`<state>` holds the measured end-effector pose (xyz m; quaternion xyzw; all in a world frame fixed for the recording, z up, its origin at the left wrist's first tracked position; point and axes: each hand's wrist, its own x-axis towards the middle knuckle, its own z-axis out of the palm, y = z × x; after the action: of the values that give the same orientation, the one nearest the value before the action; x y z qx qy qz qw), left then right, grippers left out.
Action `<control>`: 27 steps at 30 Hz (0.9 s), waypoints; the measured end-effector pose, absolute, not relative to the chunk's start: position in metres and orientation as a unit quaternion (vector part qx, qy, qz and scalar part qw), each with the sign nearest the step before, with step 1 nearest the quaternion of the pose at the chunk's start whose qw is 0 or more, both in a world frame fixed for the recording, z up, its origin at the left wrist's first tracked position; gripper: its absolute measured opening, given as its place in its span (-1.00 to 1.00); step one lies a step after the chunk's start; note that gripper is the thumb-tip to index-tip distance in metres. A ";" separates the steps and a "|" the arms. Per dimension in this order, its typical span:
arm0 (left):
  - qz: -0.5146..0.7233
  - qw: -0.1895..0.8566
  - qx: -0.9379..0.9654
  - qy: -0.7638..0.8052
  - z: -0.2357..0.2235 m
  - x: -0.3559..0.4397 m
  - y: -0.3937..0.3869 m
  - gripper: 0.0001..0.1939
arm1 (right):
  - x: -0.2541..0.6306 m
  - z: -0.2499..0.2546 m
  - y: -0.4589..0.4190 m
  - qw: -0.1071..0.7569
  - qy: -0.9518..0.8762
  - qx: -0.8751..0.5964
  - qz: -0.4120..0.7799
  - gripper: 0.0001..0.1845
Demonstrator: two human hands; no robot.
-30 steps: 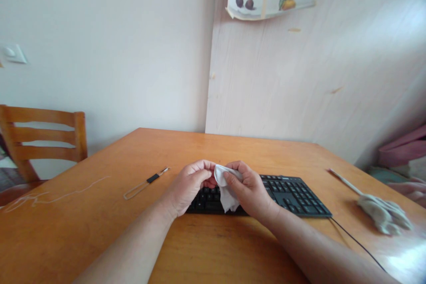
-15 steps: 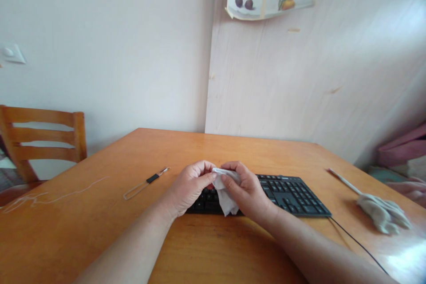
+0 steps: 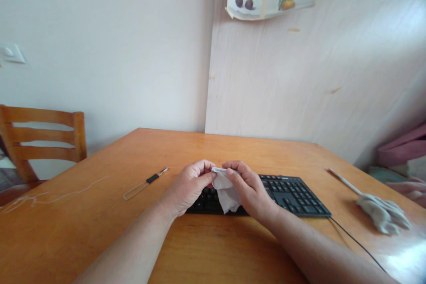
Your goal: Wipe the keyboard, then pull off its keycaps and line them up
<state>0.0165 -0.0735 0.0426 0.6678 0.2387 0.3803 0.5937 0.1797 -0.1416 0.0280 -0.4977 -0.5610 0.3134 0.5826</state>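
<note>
The white cloth (image 3: 228,191) is between your two hands, above the near middle part of the keyboard (image 3: 289,195). It looks thin and soft; its upper edge is gathered into a narrow, flattened fold, and below that it hangs in a limp, creased flap that tapers towards the keys. Your left hand (image 3: 193,186) has the fold's left end pinched between thumb and curled forefinger. Your right hand (image 3: 251,188) grips the other end, thumb laid along the front and fingers bent behind it.

The keyboard under your wrists is matt black, a long flat slab with rows of small square keys, and a thin, smooth black cable (image 3: 359,243) curves away from its right near corner. All of this is on your table (image 3: 213,248), a broad wooden top with warm orange-brown grain and a soft sheen.

To your left lies a slim tool (image 3: 152,179): a long, narrow wire loop, a black sleeve and a bright metal tip. Beyond it, pale thread (image 3: 69,196) straggles in loose, wavy lines. To your right sits a crumpled, pale grey bundle (image 3: 382,215) of fabric, lumpy and soft-looking, with a slender, straight, pale stick (image 3: 344,181) reaching from it.
</note>
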 end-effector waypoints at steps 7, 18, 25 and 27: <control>0.379 0.592 0.668 0.244 0.041 0.016 -0.073 -0.82 | 0.184 0.031 -0.138 0.634 -0.510 -0.472 0.337 -0.57; 0.380 0.588 0.671 0.247 0.042 0.015 -0.072 -0.84 | 0.185 0.030 -0.137 0.646 -0.491 -0.468 0.351 -0.58; 0.369 0.595 0.676 0.229 0.040 0.015 -0.072 -0.87 | 0.187 0.025 -0.132 0.619 -0.509 -0.521 0.295 -0.57; 0.368 0.597 0.676 0.226 0.039 0.015 -0.072 -0.87 | 0.188 0.024 -0.131 0.619 -0.507 -0.523 0.295 -0.55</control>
<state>0.0152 -0.0720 0.0394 0.6758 0.2264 0.3684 0.5969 0.1881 -0.1311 0.0242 -0.5226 -0.5070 0.2952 0.6187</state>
